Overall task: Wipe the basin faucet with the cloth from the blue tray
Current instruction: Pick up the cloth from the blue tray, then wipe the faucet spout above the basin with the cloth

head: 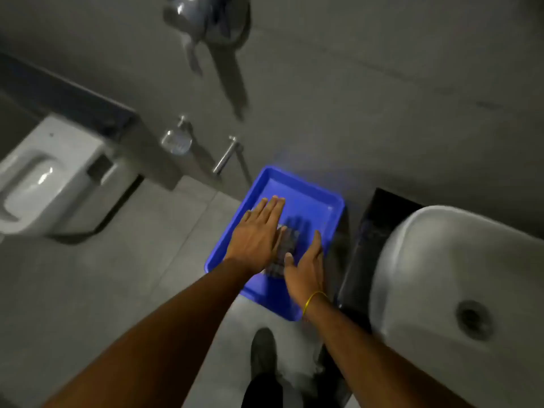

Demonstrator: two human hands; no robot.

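A blue tray (306, 189) lies on the floor by the wall, left of the white basin (441, 260). A dark checked cloth (290, 242) rests in the tray. My left hand (256, 234) hovers flat over the tray's left side, fingers spread, its edge over the cloth. My right hand (306, 269) is just right of the cloth, fingers straight, thumb near the cloth; a yellow band circles that wrist. Neither hand grips the cloth. The basin faucet is out of view.
A black counter (374, 231) holds the basin. A white toilet (44, 178) stands at the left. A chrome spray holder (176, 139) and a rod (226, 156) stick out from the wall. Metal fittings (203, 22) hang higher up. My dark shoe (262, 351) is below the tray.
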